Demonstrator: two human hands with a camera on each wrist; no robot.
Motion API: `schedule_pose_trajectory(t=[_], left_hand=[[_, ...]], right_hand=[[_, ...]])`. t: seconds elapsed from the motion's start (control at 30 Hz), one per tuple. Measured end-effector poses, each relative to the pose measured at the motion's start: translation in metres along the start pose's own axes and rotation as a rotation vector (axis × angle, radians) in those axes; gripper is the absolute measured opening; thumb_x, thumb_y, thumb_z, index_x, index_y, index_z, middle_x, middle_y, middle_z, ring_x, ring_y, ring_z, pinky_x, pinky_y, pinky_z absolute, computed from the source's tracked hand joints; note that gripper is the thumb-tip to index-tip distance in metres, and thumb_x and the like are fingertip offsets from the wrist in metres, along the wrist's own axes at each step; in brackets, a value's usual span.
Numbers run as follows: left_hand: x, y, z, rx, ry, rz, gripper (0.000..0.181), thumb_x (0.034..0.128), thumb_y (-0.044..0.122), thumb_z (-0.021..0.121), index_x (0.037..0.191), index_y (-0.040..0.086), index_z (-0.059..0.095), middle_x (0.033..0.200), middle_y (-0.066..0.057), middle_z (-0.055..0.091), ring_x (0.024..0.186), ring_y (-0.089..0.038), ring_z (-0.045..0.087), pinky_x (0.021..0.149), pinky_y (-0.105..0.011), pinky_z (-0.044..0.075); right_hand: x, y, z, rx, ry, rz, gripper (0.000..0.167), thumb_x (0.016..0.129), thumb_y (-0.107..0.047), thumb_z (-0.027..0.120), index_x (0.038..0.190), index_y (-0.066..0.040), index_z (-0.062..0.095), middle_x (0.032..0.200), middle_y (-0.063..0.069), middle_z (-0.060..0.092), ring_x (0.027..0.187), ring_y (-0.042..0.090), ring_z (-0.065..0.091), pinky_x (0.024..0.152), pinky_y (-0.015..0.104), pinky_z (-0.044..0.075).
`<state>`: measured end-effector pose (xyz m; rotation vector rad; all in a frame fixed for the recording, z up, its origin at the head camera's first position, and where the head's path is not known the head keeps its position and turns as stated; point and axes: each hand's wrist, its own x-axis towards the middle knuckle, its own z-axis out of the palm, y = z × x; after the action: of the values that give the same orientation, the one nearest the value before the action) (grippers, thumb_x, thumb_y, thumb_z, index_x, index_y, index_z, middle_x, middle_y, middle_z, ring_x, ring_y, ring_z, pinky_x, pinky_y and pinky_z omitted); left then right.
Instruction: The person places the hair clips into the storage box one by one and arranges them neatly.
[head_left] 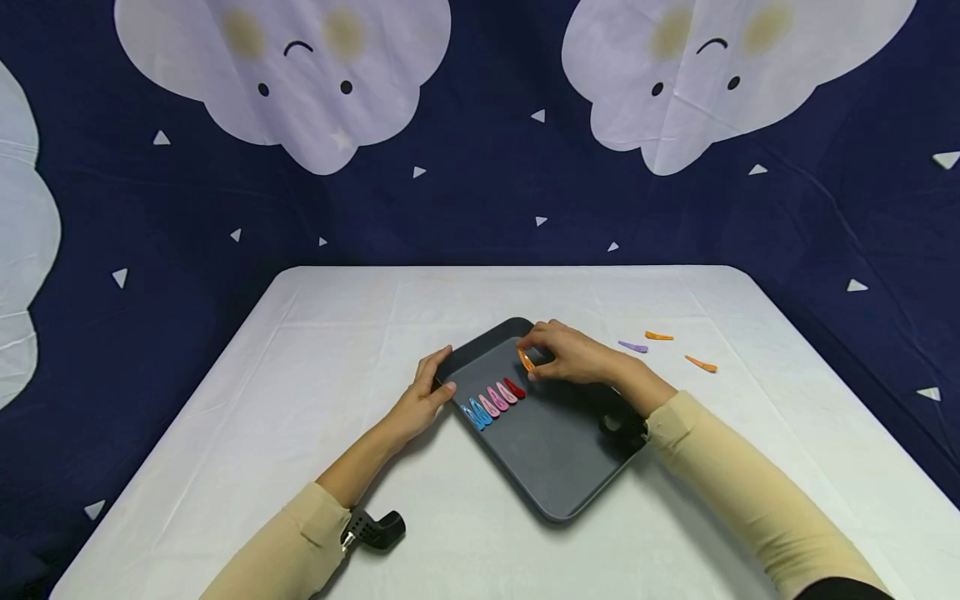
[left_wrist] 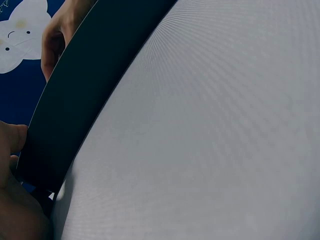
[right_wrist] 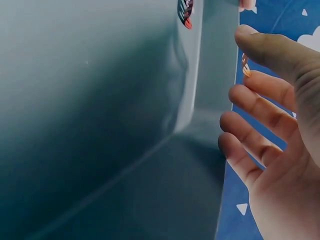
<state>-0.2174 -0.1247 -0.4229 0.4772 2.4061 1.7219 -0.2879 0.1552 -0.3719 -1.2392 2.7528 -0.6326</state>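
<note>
My right hand (head_left: pixel 576 353) pinches an orange snap hair clip (head_left: pixel 526 360) between thumb and fingers, above the far part of a dark grey baking tray (head_left: pixel 558 467). In the right wrist view the orange clip shows partly behind the thumb (right_wrist: pixel 270 50). A slanting row inside the tray's left side holds blue hair clips (head_left: pixel 477 413), pink hair clips (head_left: pixel 497 398) and a red hair clip (head_left: pixel 514 387) at its far end. My left hand (head_left: pixel 417 406) grips the tray's left rim, its thumb over the edge. In the left wrist view the tray's outer wall (left_wrist: pixel 75 95) hides the clips.
On the white-covered table (head_left: pixel 262 467), right of the tray, lie a purple hair clip (head_left: pixel 633 347), an orange hair clip (head_left: pixel 659 336) and another orange clip (head_left: pixel 701 364). Behind the table hangs a dark blue cloth (head_left: pixel 480 200) with clouds.
</note>
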Motion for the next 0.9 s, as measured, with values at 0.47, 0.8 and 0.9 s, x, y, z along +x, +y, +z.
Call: schedule_pose_trajectory(t=[0.47, 0.8, 0.9], left_hand=[[0.0, 0.001, 0.0, 0.003, 0.004, -0.001, 0.058, 0.0991, 0.014, 0.043, 0.151, 0.015, 0.018, 0.153, -0.011, 0.017, 0.145, -0.031, 0.014, 0.118, -0.052, 0.007], [0.0, 0.0, 0.0, 0.007, -0.003, -0.004, 0.059, 0.0988, 0.014, 0.043, 0.151, 0.015, 0.017, 0.154, -0.011, 0.016, 0.145, -0.032, 0.013, 0.118, -0.054, 0.007], [0.0, 0.0, 0.0, 0.014, 0.0, -0.003, 0.059, 0.0986, 0.014, 0.043, 0.151, 0.014, 0.016, 0.154, -0.011, 0.016, 0.145, -0.033, 0.013, 0.117, -0.054, 0.008]], right_hand=[[0.001, -0.003, 0.012, -0.086, -0.086, -0.021, 0.049, 0.079, -0.027, 0.074, 0.123, -0.01, 0.062, 0.11, 0.003, 0.06, 0.106, 0.02, 0.054, 0.091, 0.038, 0.046], [0.002, -0.001, 0.018, -0.197, -0.103, -0.053, 0.049, 0.077, -0.029, 0.075, 0.121, -0.012, 0.063, 0.108, 0.004, 0.06, 0.099, 0.021, 0.052, 0.089, 0.04, 0.042], [0.002, -0.001, 0.018, -0.205, -0.1, -0.062, 0.049, 0.076, -0.029, 0.076, 0.121, -0.012, 0.064, 0.108, 0.004, 0.06, 0.099, 0.021, 0.052, 0.089, 0.04, 0.042]])
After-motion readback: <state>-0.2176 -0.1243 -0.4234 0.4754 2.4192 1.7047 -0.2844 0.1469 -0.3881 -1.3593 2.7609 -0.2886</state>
